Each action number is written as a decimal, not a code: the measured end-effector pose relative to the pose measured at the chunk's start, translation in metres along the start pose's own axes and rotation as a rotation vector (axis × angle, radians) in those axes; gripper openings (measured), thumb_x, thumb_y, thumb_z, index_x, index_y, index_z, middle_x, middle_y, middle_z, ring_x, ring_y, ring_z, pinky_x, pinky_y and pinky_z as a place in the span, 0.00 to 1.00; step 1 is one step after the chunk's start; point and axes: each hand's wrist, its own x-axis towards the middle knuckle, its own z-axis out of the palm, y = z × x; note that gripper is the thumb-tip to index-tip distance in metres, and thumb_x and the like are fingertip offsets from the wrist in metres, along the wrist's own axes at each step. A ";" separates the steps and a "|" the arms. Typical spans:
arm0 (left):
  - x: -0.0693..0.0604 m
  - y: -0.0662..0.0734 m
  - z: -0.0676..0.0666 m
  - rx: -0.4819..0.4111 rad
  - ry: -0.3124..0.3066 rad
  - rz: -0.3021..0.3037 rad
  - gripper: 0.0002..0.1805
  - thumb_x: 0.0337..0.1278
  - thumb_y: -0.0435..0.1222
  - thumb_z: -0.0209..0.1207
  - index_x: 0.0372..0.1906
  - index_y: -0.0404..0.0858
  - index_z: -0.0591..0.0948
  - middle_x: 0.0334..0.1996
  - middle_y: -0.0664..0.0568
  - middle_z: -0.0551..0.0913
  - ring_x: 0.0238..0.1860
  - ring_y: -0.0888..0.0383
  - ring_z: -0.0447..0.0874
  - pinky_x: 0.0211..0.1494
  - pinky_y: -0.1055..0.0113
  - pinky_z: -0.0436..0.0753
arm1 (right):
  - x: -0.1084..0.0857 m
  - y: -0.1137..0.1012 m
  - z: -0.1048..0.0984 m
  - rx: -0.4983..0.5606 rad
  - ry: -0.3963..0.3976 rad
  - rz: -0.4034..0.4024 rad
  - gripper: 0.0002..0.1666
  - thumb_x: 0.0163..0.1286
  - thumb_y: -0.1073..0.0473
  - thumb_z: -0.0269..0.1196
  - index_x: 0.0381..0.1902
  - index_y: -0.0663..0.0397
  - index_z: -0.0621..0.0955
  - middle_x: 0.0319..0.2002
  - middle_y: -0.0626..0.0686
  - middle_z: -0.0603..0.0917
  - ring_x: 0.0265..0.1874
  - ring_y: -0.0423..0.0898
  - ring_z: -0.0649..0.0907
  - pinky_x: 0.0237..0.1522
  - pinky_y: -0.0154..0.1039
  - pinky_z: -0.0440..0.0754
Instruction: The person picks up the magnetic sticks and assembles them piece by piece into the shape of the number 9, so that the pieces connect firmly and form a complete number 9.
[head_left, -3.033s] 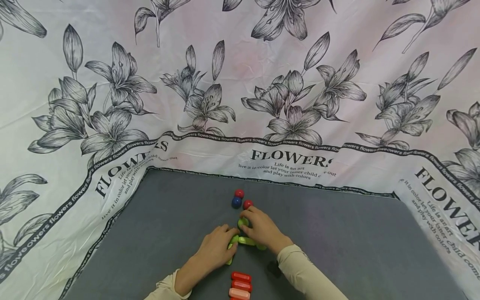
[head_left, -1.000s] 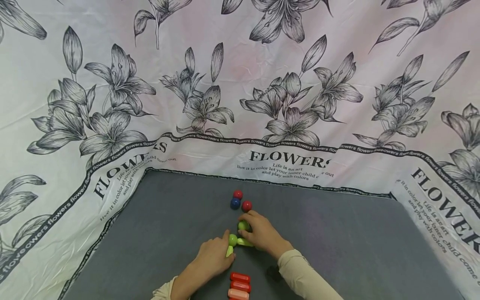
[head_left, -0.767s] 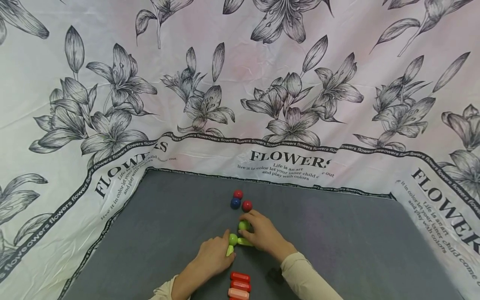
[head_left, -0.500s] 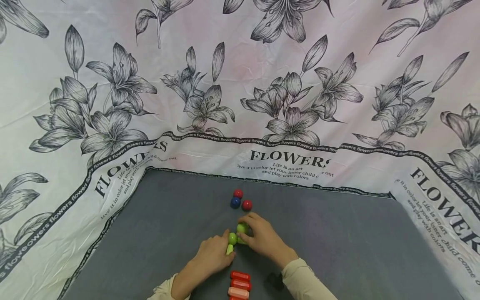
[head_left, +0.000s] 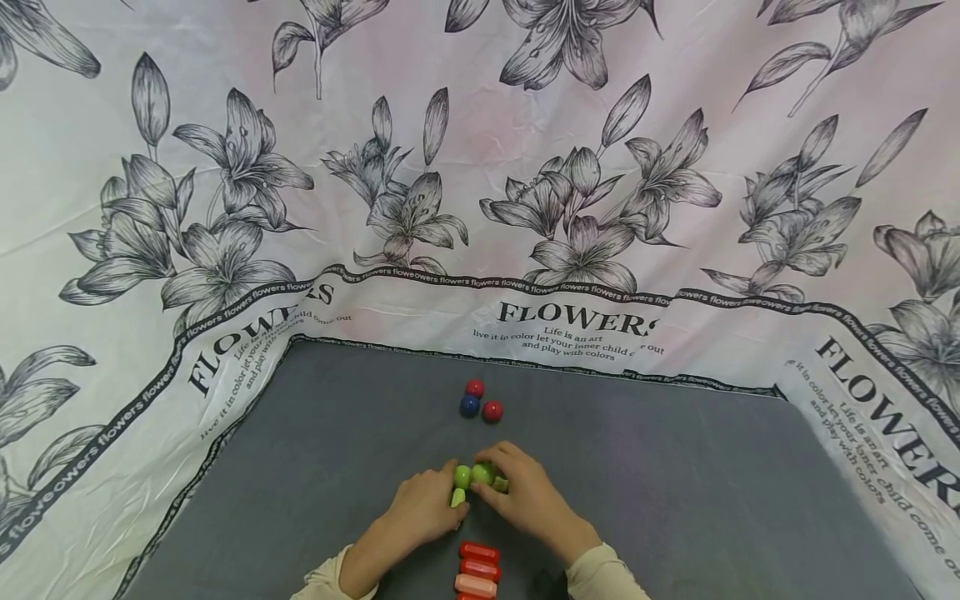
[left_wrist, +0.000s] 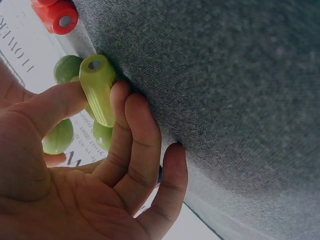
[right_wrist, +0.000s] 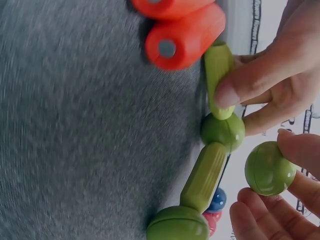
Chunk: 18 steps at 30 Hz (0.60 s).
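My left hand [head_left: 422, 505] pinches a light green magnetic rod [left_wrist: 99, 92] between thumb and fingers. A green ball [right_wrist: 223, 133] sits at the far end of that rod. From this ball a second green rod [right_wrist: 204, 176] runs to another green ball [right_wrist: 177, 226]. My right hand [head_left: 531, 503] holds a separate green ball [right_wrist: 270, 168] in its fingertips, close above the chain and apart from it in the right wrist view. In the head view, my right fingers hide part of the second rod and the ball at its end.
Several red and pink rods [head_left: 478, 570] lie in a row nearer the person. Beyond the hands rest two red balls, one nearer [head_left: 492, 411], and a blue ball [head_left: 469, 407]. A flower-printed cloth [head_left: 570, 333] borders the grey table [head_left: 675, 475] at the back and sides.
My right hand has moved nearer the person and slightly left, bringing its green ball beside the ball by my left hand. The left hand, now pinching the rod, has barely moved lately.
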 end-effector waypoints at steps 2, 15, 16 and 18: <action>0.000 -0.001 0.000 -0.009 0.004 0.003 0.36 0.53 0.44 0.68 0.64 0.27 0.74 0.35 0.44 0.86 0.26 0.56 0.76 0.28 0.58 0.75 | -0.002 -0.002 0.000 0.009 -0.002 0.004 0.18 0.65 0.56 0.71 0.51 0.52 0.84 0.44 0.45 0.83 0.38 0.37 0.80 0.42 0.35 0.82; 0.001 -0.003 -0.001 -0.055 0.027 0.016 0.34 0.52 0.44 0.69 0.61 0.29 0.77 0.31 0.45 0.83 0.24 0.56 0.73 0.27 0.58 0.73 | -0.019 -0.016 0.003 0.057 0.068 -0.027 0.18 0.62 0.58 0.73 0.50 0.50 0.84 0.44 0.43 0.83 0.40 0.36 0.80 0.44 0.37 0.83; 0.001 -0.004 -0.001 -0.056 0.026 0.015 0.34 0.52 0.44 0.69 0.61 0.29 0.77 0.32 0.45 0.84 0.25 0.56 0.73 0.28 0.58 0.74 | -0.020 -0.017 0.003 0.063 0.072 -0.026 0.18 0.62 0.58 0.73 0.50 0.51 0.84 0.44 0.43 0.83 0.41 0.35 0.81 0.44 0.37 0.83; 0.001 -0.004 -0.002 -0.069 0.022 0.010 0.31 0.51 0.42 0.69 0.59 0.30 0.78 0.32 0.45 0.84 0.25 0.56 0.74 0.28 0.57 0.74 | -0.023 -0.021 0.005 0.083 0.070 -0.022 0.17 0.63 0.58 0.72 0.50 0.52 0.84 0.45 0.43 0.83 0.43 0.36 0.81 0.45 0.37 0.84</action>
